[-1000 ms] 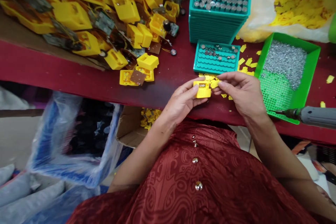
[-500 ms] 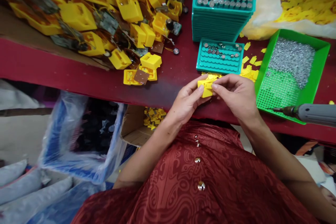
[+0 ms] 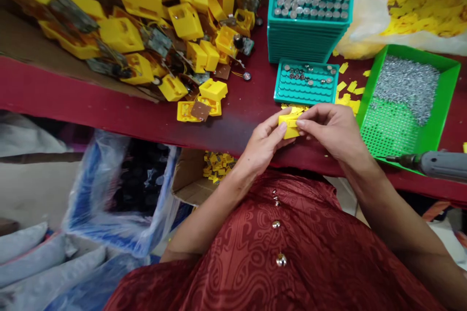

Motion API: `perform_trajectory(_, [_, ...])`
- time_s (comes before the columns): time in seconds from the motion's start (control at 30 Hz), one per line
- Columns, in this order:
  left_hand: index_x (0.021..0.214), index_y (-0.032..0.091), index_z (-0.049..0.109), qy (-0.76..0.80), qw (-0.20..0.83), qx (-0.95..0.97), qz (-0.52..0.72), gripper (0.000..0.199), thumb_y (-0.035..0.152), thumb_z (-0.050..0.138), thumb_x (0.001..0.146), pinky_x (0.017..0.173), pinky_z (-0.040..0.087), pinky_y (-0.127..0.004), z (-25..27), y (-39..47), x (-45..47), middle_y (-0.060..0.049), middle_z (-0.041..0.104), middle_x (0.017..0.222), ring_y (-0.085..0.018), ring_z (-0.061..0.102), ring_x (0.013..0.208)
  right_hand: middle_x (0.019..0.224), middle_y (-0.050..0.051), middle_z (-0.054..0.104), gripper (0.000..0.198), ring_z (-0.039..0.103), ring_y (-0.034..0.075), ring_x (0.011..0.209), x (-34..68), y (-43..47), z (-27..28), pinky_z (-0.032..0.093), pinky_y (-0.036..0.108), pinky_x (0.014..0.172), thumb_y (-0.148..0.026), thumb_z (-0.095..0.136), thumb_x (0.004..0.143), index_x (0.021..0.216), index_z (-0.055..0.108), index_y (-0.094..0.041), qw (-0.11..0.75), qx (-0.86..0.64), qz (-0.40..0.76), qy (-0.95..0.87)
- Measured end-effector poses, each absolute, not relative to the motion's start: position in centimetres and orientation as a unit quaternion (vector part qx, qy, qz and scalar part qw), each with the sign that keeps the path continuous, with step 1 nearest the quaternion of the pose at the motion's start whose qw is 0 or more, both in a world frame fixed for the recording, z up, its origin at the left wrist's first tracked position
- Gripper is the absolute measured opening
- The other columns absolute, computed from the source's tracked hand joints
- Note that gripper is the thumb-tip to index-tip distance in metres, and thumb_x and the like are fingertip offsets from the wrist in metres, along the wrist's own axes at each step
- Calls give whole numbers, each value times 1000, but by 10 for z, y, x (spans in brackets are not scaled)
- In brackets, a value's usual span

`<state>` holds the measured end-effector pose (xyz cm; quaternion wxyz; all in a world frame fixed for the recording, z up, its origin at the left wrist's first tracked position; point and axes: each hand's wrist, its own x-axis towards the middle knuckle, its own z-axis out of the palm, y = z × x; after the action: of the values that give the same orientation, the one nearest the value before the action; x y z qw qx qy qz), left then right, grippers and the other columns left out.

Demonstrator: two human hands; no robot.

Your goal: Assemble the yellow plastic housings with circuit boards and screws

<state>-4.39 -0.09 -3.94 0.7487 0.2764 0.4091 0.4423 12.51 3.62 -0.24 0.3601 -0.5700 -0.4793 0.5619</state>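
Observation:
My left hand [image 3: 264,143] is closed around a small yellow plastic case [image 3: 291,132], thumb on its near side and fingers behind. At the case's right edge, my right hand [image 3: 330,129] pinches a thin flat yellow piece [image 3: 293,123] against its upper face. Whether that piece is seated in the case or only lies against it, I cannot tell. Just beyond my hands are loose flat yellow pieces [image 3: 348,102] and a shallow teal tray [image 3: 306,82] with several button cells in it.
A teal tray stack [image 3: 306,41] bears many button cells. At right stand a green basket [image 3: 447,87] of small metal parts and a power screwdriver [image 3: 438,163]. Yellow cases with wires [image 3: 182,22] are heaped at left; a lined blue crate [image 3: 87,199] and cardboard box [image 3: 186,180] are below.
The view has shifted slightly, so most things appear a little lower and farther right. Both hands stay on the yellow case with almost the same grip.

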Motion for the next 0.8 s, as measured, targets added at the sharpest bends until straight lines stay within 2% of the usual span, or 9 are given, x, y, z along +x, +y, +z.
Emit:
perform_trajectory(0.13, [153,22,63,440,711,326,441,62,50,74,99,111,61,-50,-42,-4,-40,-15,67,156,-31,72,132,61,-2,66,11,55,7,51,119,33,-1,44,21,51,-17,78,73,70,68,-17,366,-590,558,-455])
perform_trajectory(0.27, [153,26,63,483,647,392,440,58,54,68,103,119,56,-52,-39,-5,-40,-12,65,159,-34,64,144,61,-4,64,14,57,9,52,116,32,3,47,23,52,-15,77,75,76,64,-18,362,-605,542,-457])
perform_trajectory(0.33, [149,25,66,495,621,420,440,56,55,69,102,118,57,-49,-37,-3,-42,-12,70,152,-32,66,139,61,-6,62,19,59,10,53,115,32,6,48,23,53,-14,78,75,80,60,-20,355,-617,524,-468])
perform_trajectory(0.47, [134,19,70,494,608,438,442,50,54,72,99,101,64,-39,-35,0,-42,-12,78,133,-25,75,115,63,-7,59,27,51,6,53,114,32,9,41,21,52,-13,81,74,77,55,-20,352,-616,441,-549])
perform_trajectory(0.53, [130,18,70,486,624,419,446,48,54,72,98,92,66,-35,-35,-1,-41,-12,79,127,-22,76,106,65,-6,59,24,49,6,54,116,31,9,39,21,53,-17,81,77,77,58,-20,360,-608,401,-584])
perform_trajectory(0.63, [131,19,67,472,655,383,449,49,54,71,97,83,67,-31,-33,-3,-40,-12,78,130,-21,77,104,72,-1,66,13,54,9,61,122,30,8,42,24,58,-26,79,85,85,69,-19,368,-608,377,-594])
perform_trajectory(0.7, [134,19,66,465,663,377,449,51,54,71,98,84,67,-32,-33,-4,-40,-13,76,137,-23,77,109,82,2,74,15,61,12,69,126,29,7,47,26,64,-32,79,86,91,76,-18,339,-605,399,-600])
perform_trajectory(0.8, [140,20,64,462,662,397,438,52,52,69,100,97,66,-37,-34,-6,-43,-14,71,148,-25,74,122,94,6,79,21,66,14,76,130,28,6,50,29,71,-35,78,86,97,81,-17,276,-590,453,-609])
